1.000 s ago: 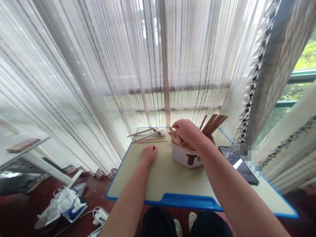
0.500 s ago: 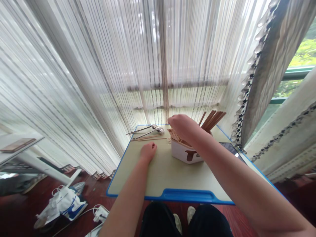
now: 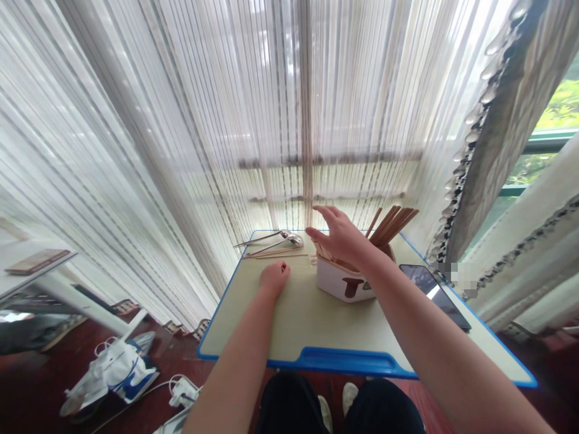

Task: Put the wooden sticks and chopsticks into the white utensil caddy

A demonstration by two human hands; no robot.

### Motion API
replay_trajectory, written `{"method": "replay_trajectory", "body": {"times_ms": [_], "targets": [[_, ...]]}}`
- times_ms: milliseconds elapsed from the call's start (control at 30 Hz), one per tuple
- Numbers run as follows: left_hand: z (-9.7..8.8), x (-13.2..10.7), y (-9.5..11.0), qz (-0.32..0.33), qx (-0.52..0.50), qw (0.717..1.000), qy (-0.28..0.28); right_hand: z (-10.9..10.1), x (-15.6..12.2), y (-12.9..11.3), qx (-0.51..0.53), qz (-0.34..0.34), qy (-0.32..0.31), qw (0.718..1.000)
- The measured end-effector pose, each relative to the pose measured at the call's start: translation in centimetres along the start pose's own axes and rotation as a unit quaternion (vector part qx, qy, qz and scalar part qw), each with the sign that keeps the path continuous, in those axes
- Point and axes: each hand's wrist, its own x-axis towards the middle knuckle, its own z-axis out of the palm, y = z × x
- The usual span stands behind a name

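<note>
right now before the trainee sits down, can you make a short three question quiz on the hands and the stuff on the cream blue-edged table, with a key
1. Multiple choice: which lies to the right of the white container with brown print?
A) silver metal tongs
B) black rectangular phone-like device
C) thin light sticks beside the tongs

2. True or false: the left hand rests on the cream, blue-edged table with its fingers curled.

3. Short answer: what juts up from the container, just right of the right hand?

Key: 1. B; 2. True; 3. Long brown sticks.
</note>
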Motion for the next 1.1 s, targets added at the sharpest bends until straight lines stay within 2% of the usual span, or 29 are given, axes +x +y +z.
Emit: {"method": "replay_trajectory", "body": {"times_ms": [100,167,267,333,400,467,533,600,700,767,867,933,1033,1100], "targets": [[0.0,0.0,0.0,0.002,-0.002,1.000,0.001,1.6,-0.5,0.1,0.044,0.015,-0.069,0.997],[0.0,0.0,0.0,0.003,-0.005,1.000,-0.001,2.8,-0.6,0.2,0.070,0.028,-0.087,0.993],[-0.1,0.0,0.0,0.000,-0.019,1.000,0.007,3.8,-0.3,0.1,0.091,0.061,-0.046,0.993],[-0.3,0.1,0.0,-0.004,-0.017,0.998,0.052,4.0,-0.1,0.1,0.098,0.082,-0.012,0.992],[-0.3,0.1,0.0,-0.006,0.008,0.995,0.100,4.1,-0.2,0.0,0.095,0.082,0.010,0.992],[-0.2,0.1,0.0,-0.004,0.044,0.994,0.096,4.1,-0.5,-0.1,0.090,0.064,0.034,0.993],[0.0,0.0,0.1,-0.005,0.075,0.996,0.051,4.1,-0.9,-0.3,0.087,0.031,0.081,0.992],[0.2,-0.1,0.1,-0.002,0.094,0.995,0.030,4.0,-1.5,-0.5,0.087,-0.008,0.151,0.985],[0.3,-0.3,0.2,-0.008,0.110,0.992,0.068,3.8,-2.9,-1.0,0.080,-0.058,0.262,0.960],[0.2,-0.4,0.2,-0.014,0.120,0.990,0.078,4.3,-4.3,-1.1,0.070,-0.066,0.333,0.938],[-0.2,-0.4,0.2,0.000,0.125,0.991,0.052,6.8,-7.2,-1.1,0.044,-0.056,0.405,0.912],[-0.4,-0.5,0.0,0.014,0.123,0.992,0.040,9.3,-9.0,-0.9,0.024,-0.068,0.403,0.912],[-0.8,-0.8,-0.3,0.023,0.113,0.993,0.034,12.7,-10.4,-0.9,0.056,-0.110,0.276,0.953],[-1.0,-1.2,-0.6,0.011,0.100,0.994,0.038,14.0,-10.5,-0.8,0.080,-0.123,0.209,0.967]]}}
